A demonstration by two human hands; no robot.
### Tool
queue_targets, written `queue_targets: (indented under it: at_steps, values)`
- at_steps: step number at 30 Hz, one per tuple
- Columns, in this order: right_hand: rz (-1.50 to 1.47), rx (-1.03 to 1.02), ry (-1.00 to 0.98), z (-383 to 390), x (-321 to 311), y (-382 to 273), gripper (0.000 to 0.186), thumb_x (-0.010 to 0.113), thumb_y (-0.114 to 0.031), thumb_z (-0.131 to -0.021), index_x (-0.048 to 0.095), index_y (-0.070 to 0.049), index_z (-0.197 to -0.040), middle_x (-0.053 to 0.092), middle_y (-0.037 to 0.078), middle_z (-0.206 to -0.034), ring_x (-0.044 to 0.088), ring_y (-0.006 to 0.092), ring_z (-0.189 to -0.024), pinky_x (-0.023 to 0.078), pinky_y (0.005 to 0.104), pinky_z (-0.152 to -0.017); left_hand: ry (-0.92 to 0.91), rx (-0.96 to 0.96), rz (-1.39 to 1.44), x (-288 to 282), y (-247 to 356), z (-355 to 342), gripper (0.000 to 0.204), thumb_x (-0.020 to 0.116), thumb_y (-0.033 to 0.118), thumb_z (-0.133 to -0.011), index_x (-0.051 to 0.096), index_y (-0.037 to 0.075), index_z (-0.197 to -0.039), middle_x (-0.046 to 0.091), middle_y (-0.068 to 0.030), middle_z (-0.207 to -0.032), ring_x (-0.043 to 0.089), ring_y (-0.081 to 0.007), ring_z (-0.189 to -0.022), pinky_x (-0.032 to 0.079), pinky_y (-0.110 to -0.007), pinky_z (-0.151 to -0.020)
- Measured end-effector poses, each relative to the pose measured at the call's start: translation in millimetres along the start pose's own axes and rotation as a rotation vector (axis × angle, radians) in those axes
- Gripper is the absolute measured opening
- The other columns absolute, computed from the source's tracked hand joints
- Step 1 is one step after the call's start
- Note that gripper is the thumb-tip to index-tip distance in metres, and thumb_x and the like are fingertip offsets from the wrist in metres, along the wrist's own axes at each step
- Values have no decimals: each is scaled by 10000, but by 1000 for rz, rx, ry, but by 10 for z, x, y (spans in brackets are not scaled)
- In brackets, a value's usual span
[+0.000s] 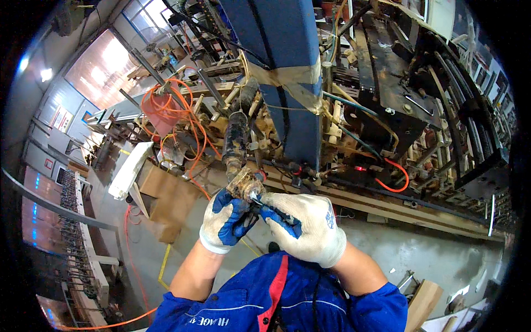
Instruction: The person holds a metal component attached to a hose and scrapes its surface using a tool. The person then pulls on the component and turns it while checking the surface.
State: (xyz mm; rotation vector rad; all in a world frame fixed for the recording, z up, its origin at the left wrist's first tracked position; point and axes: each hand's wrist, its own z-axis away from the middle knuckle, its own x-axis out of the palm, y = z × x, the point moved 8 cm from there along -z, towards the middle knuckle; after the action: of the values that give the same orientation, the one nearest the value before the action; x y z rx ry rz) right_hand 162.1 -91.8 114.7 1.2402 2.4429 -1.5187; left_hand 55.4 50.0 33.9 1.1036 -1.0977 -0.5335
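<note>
A grimy dark shaft (235,138) slants toward me beside the blue post, ending in a dirty, squarish metal flange (243,184). My left hand (224,221), in a white knit glove with blue palm coating, curls its fingers against the flange's left and lower side. My right hand (301,224), gloved the same way, is closed in a pinch at the flange's near end. A small bright metal piece shows at its fingertips; its kind is too small to make out. The fingers partly hide the flange end.
A blue post (293,99) wrapped in tape stands just beyond the shaft. Orange hoses (191,119) hang at the left above cardboard (166,193). Dark machinery (398,83) fills the right, with a wrench (418,105) on top. A wooden board (425,301) lies lower right.
</note>
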Motion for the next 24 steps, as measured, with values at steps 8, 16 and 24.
queue_targets:
  at_steps: [8, 16, 24]
  values:
    - [-127, 151, -182, -113, -29, 135, 204, 650, -123, -845, 692, -3, -1005, 669, 176, -763, 681, 255, -654, 530, 361, -630, -45, -15, 215, 46, -64, -15, 399, 527, 159, -1008, 504, 4, -1375, 661, -140, -1205, 673, -259, -1059, 569, -385, -925]
    - [-146, 203, -298, -265, 40, 200, 150, 639, -149, -852, 683, -37, -942, 655, 174, -726, 658, 324, -638, 518, 417, -603, 99, -165, 276, -6, -171, -63, 467, 700, 153, -916, 541, -20, -1320, 691, -129, -1058, 691, -184, -783, 565, -266, -653]
    - [322, 207, -151, -101, 139, 67, 177, 651, -232, -853, 619, -72, -924, 676, 183, -749, 682, 376, -703, 531, 473, -603, -2, -165, 148, -37, -332, -123, 466, 747, 173, -893, 563, -27, -1271, 654, -31, -911, 592, -69, -646, 449, -187, -536]
